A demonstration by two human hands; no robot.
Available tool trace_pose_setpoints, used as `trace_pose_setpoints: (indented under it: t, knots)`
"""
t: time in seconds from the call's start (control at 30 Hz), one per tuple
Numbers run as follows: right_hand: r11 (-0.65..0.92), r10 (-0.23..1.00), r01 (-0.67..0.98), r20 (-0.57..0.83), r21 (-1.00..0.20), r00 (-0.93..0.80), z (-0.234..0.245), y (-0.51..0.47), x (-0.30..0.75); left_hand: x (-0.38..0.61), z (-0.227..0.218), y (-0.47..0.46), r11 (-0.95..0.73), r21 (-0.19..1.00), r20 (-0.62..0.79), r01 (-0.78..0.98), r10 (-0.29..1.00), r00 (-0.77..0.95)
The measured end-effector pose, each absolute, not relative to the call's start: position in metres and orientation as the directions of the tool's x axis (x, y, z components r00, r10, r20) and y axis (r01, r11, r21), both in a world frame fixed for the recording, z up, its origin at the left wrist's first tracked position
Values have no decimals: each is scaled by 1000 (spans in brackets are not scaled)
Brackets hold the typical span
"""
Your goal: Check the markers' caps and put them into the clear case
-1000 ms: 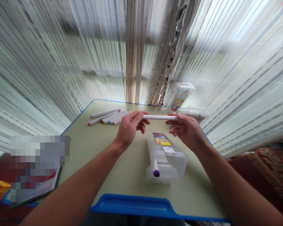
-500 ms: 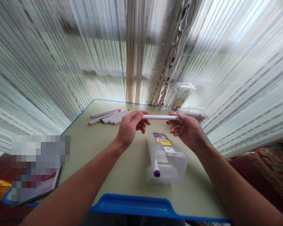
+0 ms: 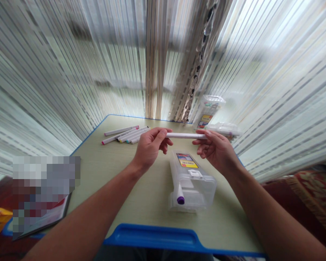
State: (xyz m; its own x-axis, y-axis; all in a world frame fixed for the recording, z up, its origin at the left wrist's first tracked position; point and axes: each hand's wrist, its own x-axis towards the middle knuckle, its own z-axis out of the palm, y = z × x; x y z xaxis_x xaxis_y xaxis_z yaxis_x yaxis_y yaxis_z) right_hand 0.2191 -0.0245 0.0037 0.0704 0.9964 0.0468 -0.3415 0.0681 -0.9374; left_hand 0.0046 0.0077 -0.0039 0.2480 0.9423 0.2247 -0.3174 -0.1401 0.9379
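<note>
A white marker point(image 3: 182, 135) is held level above the table, one end in each hand. My left hand point(image 3: 150, 145) pinches its left end between thumb and fingers. My right hand point(image 3: 216, 146) grips the right end, and both tips are covered by fingers. Below lies a clear plastic marker case point(image 3: 192, 185) with a yellow label, its near end open. Inside it rests a purple-tipped marker point(image 3: 180, 197). Several white markers point(image 3: 125, 135) with pink, black, yellow and blue ends lie in a loose pile beyond my left hand.
Another clear case point(image 3: 208, 112) stands upright at the back right, with a clear plastic package point(image 3: 224, 128) beside it. The pale green table point(image 3: 97, 181) has a blue rim. A magazine point(image 3: 46, 217), partly blurred out, lies at the left edge. Striped curtains point(image 3: 119, 54) hang behind.
My left hand has shifted very slightly to the right along the marker. The marker, the case and the pile have stayed where they were.
</note>
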Motion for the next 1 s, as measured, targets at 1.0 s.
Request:
trace_pose_setpoints:
  t: [1.0]
  knots:
    - [123,990,-221,105,-967,91,2,-25,215,4,-6,9,-249,955,283,-163,929,238]
